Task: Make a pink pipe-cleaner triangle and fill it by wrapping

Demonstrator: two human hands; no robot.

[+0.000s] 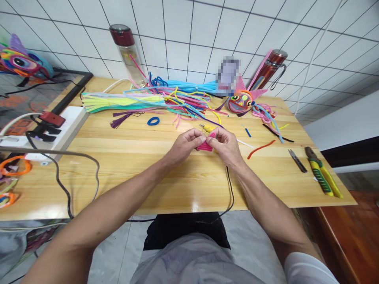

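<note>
Between my two hands, just above the wooden table, is a small pink piece of bent pipe cleaner with ridged rows. My left hand pinches its left side between thumb and fingers. On the other side, my right hand grips its upper right part the same way. Right behind the hands lies a yellow-handled tool with a thin metal tip, partly hidden. A black cord runs down from under my right hand over the table's front edge.
Bundled pipe cleaners lie along the back beside a glass bottle. A finished fish-like figure sits near a red flask. Snips and pliers lie at right; a power strip at left.
</note>
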